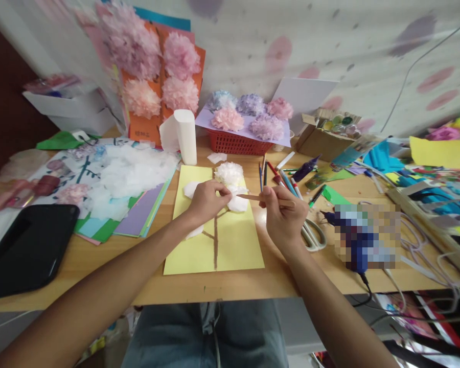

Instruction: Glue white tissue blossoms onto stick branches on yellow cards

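A yellow sheet (235, 250) lies on the desk, bearing a brown-drawn tree (216, 245) with thin branches. Near its top sits a fluffy white tissue flower (230, 174). Just below that flower, my left hand (210, 200) pinches the edge of a piece of white tissue paper (238, 203); its fingers are closed. My right hand (285, 214) is closed around a flat wooden craft stick (253, 197), whose tip points left and meets or nearly meets this tissue. More white tissue pieces (191, 189) show on the sheet beside and partly behind my left hand.
Scissors (315, 235), pens (287, 181) and a blue glue gun (358, 250) with a cable lie at right. A paper roll (186, 137) stands behind the sheet, near a red basket (237, 143). White tissue (134, 168), coloured paper (132, 220) and a black tablet (30, 245) occupy the left.
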Demonstrator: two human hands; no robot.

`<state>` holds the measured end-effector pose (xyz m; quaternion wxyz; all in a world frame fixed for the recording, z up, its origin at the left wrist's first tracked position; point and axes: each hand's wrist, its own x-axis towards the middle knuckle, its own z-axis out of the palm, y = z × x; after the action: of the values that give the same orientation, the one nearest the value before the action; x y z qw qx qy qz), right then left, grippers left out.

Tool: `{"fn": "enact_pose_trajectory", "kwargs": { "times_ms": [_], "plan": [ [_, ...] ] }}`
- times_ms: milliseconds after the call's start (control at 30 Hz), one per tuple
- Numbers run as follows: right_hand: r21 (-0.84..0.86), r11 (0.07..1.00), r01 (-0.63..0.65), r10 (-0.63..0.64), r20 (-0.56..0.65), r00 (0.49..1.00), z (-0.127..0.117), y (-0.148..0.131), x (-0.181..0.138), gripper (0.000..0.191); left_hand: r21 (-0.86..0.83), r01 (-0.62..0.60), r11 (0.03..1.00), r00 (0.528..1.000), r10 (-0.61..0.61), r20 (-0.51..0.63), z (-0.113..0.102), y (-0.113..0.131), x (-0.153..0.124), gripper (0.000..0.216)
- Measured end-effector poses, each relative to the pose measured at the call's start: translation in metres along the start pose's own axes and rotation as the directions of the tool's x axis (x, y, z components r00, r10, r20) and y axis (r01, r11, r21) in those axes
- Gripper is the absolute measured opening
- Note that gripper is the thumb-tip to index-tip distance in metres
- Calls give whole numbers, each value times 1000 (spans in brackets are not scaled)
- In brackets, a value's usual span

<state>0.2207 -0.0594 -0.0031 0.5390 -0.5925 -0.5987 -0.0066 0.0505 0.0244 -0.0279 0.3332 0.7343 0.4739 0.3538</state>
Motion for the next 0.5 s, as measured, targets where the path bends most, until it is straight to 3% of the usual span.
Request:
{"fn": "enact_pose_trajectory", "kwargs": {
  "times_ms": [167,500],
  "plan": [
    [-2,1000,-10,10,116,993,4,-1,0,42,-4,1,1000,1000,-1,-1,0,0,-1,7],
    [-69,997,-24,36,178,983,7,1,1,44,1,-13,1000,1000,13,25,-3,3,-2,8]
  ]
}}
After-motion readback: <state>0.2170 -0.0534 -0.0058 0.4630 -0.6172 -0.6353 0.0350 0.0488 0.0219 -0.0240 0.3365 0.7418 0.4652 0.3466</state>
